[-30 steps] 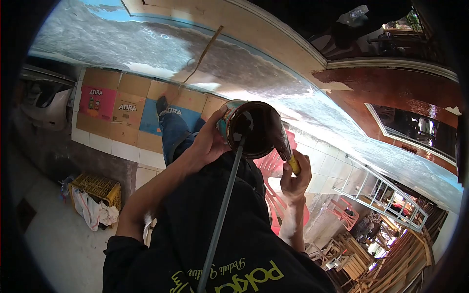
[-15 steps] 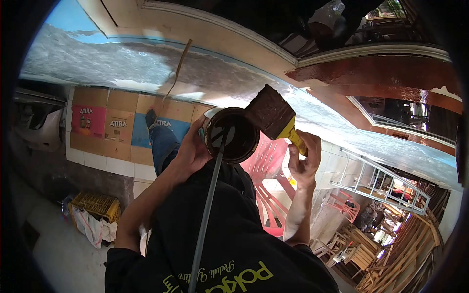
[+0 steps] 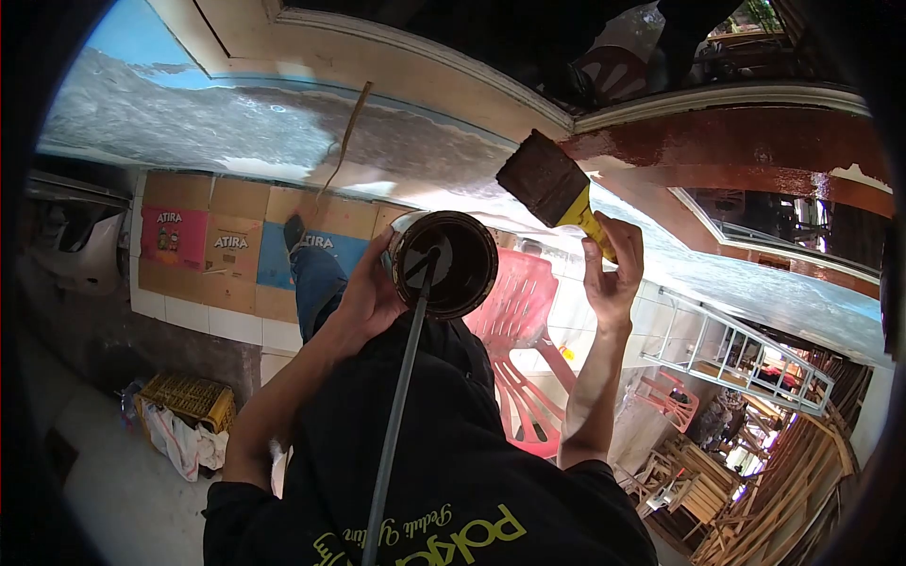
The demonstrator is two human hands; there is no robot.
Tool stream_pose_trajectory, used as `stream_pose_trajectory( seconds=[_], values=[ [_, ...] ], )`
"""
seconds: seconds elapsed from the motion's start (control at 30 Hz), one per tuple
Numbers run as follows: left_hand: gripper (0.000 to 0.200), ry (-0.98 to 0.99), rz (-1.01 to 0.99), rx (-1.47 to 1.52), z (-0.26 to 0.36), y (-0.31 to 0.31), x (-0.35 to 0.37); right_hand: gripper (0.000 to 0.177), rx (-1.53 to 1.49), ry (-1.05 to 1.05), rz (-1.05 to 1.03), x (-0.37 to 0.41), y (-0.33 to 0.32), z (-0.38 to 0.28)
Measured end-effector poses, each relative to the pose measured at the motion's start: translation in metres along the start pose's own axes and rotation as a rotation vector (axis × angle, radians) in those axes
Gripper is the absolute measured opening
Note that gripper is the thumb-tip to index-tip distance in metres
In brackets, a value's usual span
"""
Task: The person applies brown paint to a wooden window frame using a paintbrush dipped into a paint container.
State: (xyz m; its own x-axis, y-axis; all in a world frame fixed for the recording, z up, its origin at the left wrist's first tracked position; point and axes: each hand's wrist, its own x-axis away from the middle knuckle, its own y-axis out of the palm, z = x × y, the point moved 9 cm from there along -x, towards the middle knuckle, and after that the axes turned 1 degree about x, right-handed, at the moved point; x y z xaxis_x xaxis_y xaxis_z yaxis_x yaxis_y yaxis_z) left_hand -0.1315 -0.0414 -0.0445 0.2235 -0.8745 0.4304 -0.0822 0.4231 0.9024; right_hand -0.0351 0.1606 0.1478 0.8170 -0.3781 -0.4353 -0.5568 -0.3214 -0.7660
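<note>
brush [image 3: 547, 184] right of can [image 3: 444, 264] — chair [image 3: 524, 321] behind

Your round tin [image 3: 444, 264], open and coated inside with dark brown stain, faces you in your left hand [image 3: 370, 294]; your yellow-handled brush [image 3: 557, 189], bristles stained dark, angles up-left above its rim.

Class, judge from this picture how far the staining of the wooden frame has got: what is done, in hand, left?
Done: the glossy red-brown frame stretch looks coated. In hand: the right hand holds a yellow-handled flat brush, bristles dark, raised near that coated edge; the left hand holds an open round tin of dark stain. Left: the pale bare wood beside it shows no coat.
</note>
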Motion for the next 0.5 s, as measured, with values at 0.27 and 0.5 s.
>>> stream_pose_trajectory(
  seconds=[0.27,0.5],
  values=[
    [0.047,0.001,0.029,-0.013,0.001,-0.002,0.002,0.032,-0.032,0.015,0.001,-0.008,0.000,0.007],
    [0.048,-0.006,0.038,-0.017,0.001,-0.003,0.002,0.030,-0.045,0.014,-0.003,-0.017,0.002,0.007]
  ],
)
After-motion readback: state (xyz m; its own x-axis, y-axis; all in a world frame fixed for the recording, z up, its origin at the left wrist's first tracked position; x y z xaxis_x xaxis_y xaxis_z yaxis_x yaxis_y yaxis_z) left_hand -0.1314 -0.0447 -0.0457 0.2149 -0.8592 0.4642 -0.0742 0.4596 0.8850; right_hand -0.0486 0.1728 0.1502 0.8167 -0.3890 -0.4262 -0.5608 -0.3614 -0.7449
